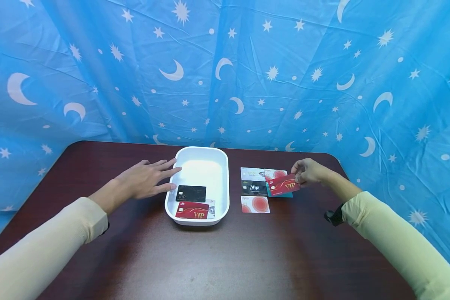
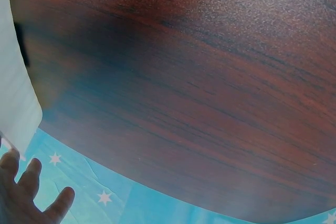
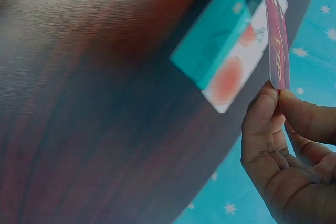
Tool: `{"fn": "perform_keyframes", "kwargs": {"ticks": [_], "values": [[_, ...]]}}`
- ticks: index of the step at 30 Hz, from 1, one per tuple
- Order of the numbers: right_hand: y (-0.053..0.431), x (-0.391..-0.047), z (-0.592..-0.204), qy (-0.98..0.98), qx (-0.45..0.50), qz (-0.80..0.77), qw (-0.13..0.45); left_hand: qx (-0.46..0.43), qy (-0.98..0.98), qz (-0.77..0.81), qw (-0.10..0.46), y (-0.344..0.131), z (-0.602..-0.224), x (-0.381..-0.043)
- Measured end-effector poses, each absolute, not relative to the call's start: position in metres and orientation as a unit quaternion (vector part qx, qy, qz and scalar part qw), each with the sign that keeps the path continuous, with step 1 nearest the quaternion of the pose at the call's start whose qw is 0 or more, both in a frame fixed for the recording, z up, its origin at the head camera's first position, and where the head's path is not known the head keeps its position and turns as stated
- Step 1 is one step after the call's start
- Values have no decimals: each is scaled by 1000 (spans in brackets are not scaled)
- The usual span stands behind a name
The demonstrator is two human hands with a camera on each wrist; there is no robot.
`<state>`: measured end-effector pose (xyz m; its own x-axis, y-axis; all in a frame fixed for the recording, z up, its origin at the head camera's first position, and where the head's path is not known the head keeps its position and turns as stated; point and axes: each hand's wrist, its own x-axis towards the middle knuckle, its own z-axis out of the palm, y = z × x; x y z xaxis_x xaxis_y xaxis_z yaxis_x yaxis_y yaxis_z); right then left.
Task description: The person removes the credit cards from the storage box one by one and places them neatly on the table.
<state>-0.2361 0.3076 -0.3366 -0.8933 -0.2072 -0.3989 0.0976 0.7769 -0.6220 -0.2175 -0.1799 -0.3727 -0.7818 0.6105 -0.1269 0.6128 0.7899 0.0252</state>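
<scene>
Between thumb and fingers, my right hand pinches a red VIP card by its edge. In the head view that card is raised over a teal card and a white card with red circles. My left hand has its fingers spread and touches the left rim of a white tray. Inside the tray lie a black VIP card, another red card and a partly covered white card. The left wrist view shows only some fingertips.
Left of the held card lie a white-grey card, a black Vip card and another white card with red circles. Everything stands on a dark wooden table. A blue star-and-moon curtain hangs behind it.
</scene>
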Motion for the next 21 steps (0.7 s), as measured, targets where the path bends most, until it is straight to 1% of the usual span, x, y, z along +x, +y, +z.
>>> {"fn": "perform_keyframes", "kwargs": {"ticks": [8,21], "values": [[319,-229,-351,907,-1,-341,248,323,944,-10,61,-179,-373,-217],[324,-218,-371,897,6,-347,275,320,945,-5,66,-180,-374,-218]]}}
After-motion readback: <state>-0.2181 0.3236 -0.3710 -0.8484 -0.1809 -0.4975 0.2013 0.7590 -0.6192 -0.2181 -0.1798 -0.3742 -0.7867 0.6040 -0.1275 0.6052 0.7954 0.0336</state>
